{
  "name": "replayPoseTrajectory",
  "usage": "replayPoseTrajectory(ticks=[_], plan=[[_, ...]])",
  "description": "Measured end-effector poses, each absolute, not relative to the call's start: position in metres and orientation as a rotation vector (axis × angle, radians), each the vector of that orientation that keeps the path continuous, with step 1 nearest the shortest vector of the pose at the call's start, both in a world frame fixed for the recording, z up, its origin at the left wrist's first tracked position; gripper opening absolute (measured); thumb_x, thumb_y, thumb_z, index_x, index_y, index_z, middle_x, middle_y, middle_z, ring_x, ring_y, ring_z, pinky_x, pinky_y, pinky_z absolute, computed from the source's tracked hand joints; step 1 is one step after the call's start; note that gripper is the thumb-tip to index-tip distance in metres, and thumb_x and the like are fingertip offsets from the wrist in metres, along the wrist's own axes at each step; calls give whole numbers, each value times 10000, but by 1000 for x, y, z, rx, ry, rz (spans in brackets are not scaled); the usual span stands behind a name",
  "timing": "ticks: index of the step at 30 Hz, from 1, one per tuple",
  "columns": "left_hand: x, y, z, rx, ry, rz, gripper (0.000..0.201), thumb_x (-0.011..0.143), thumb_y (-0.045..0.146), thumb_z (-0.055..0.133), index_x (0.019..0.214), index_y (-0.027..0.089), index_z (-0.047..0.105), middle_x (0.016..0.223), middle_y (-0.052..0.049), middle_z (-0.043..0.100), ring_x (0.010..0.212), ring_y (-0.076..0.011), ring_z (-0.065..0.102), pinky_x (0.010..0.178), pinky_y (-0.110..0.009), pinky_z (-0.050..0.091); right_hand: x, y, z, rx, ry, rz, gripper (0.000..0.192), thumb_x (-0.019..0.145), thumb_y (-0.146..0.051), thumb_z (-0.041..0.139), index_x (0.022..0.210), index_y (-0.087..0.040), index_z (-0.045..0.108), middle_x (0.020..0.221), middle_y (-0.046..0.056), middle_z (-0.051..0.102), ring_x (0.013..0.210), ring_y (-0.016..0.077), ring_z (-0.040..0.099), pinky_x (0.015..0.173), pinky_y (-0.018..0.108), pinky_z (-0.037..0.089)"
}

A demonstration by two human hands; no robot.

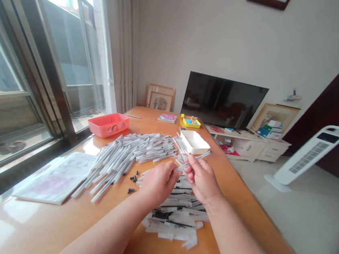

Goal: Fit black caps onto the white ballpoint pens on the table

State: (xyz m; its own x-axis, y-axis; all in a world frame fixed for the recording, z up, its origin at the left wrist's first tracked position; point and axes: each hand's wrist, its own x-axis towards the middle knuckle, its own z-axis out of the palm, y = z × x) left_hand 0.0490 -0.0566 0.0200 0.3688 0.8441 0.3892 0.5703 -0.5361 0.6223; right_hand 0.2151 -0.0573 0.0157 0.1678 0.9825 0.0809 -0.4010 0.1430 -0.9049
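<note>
A slim translucent pen with a dark end slants between my two hands, above the table. My left hand is closed around its lower end. My right hand pinches it further up, its dark end pointing away to the right. Below the hands lies a heap of clear sleeves and dark thin sticks, partly hidden by my wrists. Beyond and to the left spreads a large pile of similar translucent pens. Several small black plugs lie loose beside my left hand.
Behind the hands stands a white plastic tray, with a red box further left. A thin booklet lies at the left table edge. A yellow box and a colourful book sit at the far end of the wooden table.
</note>
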Motion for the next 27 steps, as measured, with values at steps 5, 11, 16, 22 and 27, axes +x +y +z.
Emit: replayPoseTrajectory(ticks=[5,11,16,22,27], plan=[[48,-59,26,2359,1215,973,383,1017,481,395,755,229,513,747,-36,601,722,-191,551,645,-292,320,214,-60,18,-857,-865,1171,368,809,-509,784,818,-161,664,606,-13,585,456,48,383,415,178,289],[52,-60,28,1737,897,950,463,988,531,411,680,208,535,583,4,542,583,-148,487,610,-274,380,221,-60,24,-800,-884,1213,350,835,-492,770,825,-158,666,608,-17,572,451,39,369,414,170,292],[42,-50,26,1238,864,1075,397,935,490,452,644,220,467,455,39,408,482,-126,360,533,-269,328,250,-49,30,-731,-704,1060,356,740,-461,853,794,-172,653,582,-43,516,453,36,355,393,156,268],[43,-49,26,1590,1141,837,393,875,523,547,754,183,702,510,16,499,525,-140,442,541,-263,336,244,-47,24,-838,-803,1098,372,787,-493,809,788,-153,660,578,-17,548,439,39,354,406,178,246],[47,-47,18,1632,1155,866,361,806,488,657,1009,195,718,614,32,545,551,-136,461,527,-248,321,241,-48,19,-926,-899,1054,411,812,-562,761,835,-166,654,604,-17,561,467,62,373,434,205,263]])
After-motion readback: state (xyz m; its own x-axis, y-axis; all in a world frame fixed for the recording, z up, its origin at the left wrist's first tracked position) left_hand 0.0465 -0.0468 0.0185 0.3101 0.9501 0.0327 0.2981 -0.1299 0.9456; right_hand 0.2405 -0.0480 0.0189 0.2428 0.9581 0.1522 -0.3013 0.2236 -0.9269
